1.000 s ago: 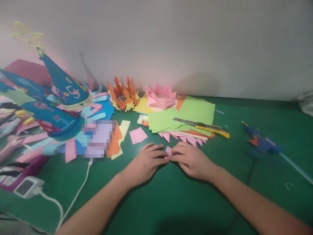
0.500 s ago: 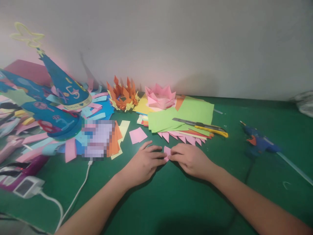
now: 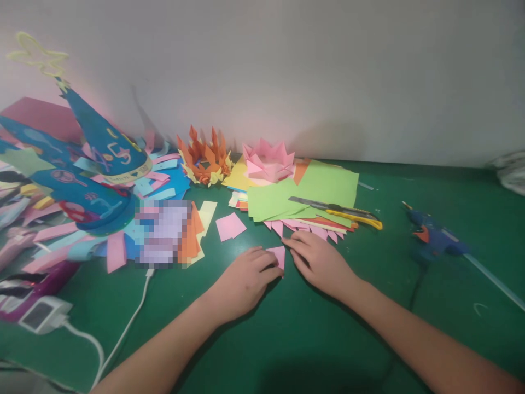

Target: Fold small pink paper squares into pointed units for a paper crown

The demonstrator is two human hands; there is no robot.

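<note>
A small piece of pink paper (image 3: 278, 255) lies on the green table between my two hands. My left hand (image 3: 248, 279) is closed on its left side, the curled fingers covering part of it. Just to the right is my right hand (image 3: 322, 262), fingers apart and holding nothing, with its fingertips close to the paper's right edge. A couple of pink paper squares (image 3: 230, 226) lie overlapped beyond my left hand. Folded pink paper points (image 3: 278, 227) stick out from under the paper stack behind my right hand.
A yellow-handled utility knife (image 3: 355, 219) rests on green sheets (image 3: 287, 200). Behind stand a pink paper crown (image 3: 268, 161) and an orange one (image 3: 205, 164). Blue cone hats (image 3: 117, 153) and a white cable (image 3: 139, 301) are left; a blue glue gun (image 3: 437, 238) lies right.
My right hand has let go of the pink paper and its fingers have spread. My left hand has shifted slightly, and more of the paper shows, looking wider and turned.
</note>
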